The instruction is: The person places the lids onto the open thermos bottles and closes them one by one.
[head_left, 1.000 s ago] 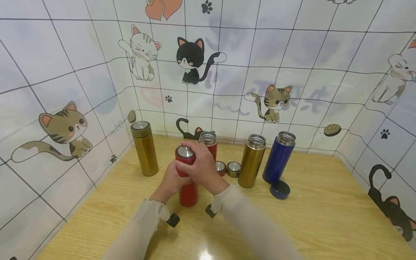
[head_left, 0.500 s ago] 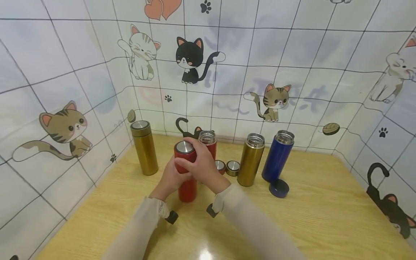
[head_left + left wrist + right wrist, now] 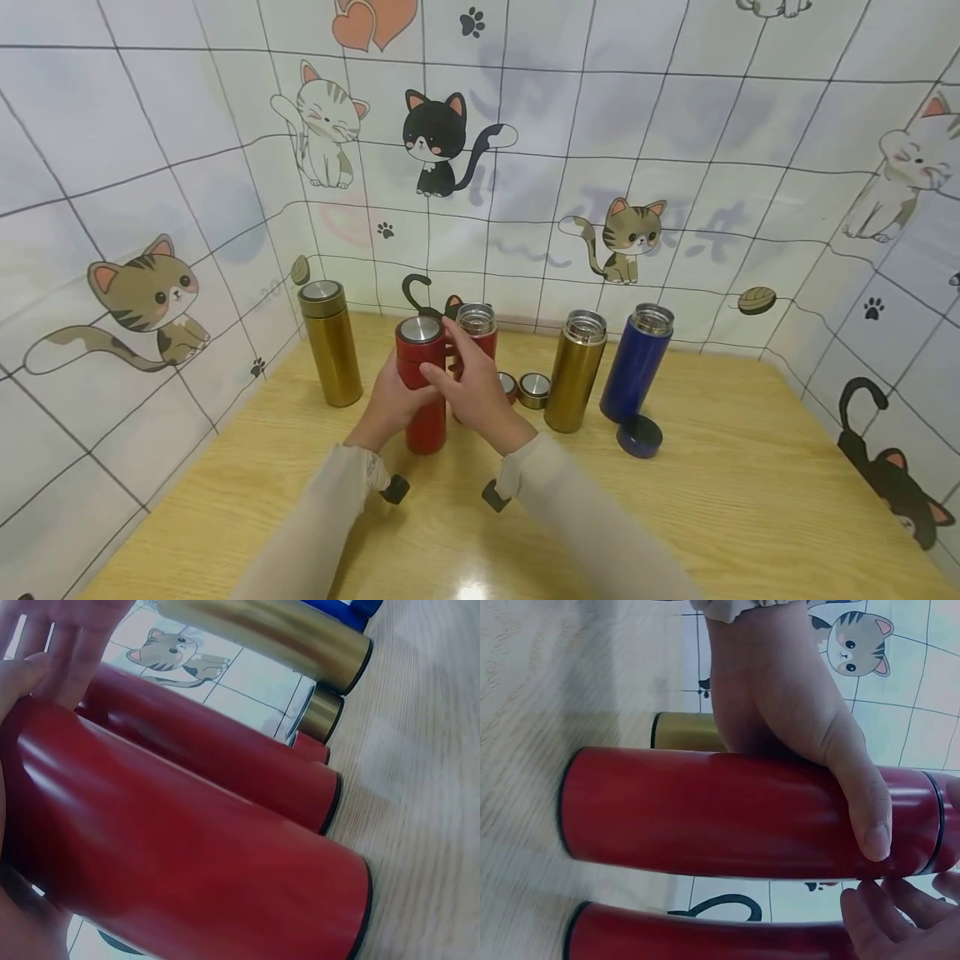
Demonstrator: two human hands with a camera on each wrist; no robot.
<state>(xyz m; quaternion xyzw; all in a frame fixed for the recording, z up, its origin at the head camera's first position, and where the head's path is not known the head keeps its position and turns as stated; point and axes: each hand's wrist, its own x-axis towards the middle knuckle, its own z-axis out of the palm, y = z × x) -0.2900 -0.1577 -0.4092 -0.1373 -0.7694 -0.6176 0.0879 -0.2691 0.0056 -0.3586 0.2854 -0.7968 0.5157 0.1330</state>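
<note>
A red thermos flask point(image 3: 426, 421) with a steel-topped red lid point(image 3: 421, 330) stands upright before me. My left hand point(image 3: 392, 402) grips its body; in the right wrist view, the left thumb point(image 3: 871, 825) lies across the red side. My right hand point(image 3: 480, 392) is at the flask's right side, near the lid, its fingers fairly straight and the thumb reaching toward the flask. Whether it touches is hard to tell. Behind it stands a lidless red flask point(image 3: 477, 321), partly hidden. In the left wrist view, the right hand's straight fingers point(image 3: 71, 656) show above the held flask.
A lidded gold flask point(image 3: 335, 354) stands at the left. To the right are a lidless gold flask point(image 3: 573, 383) and a lidless blue flask point(image 3: 636, 371). A red lid point(image 3: 507, 387), a gold lid point(image 3: 535, 390) and a blue lid point(image 3: 640, 436) lie on the wooden table point(image 3: 750, 500).
The right hand has come off the top of the lid to the flask's right side, its fingers loosened. The held red flask has shifted slightly back and left in the head view.
</note>
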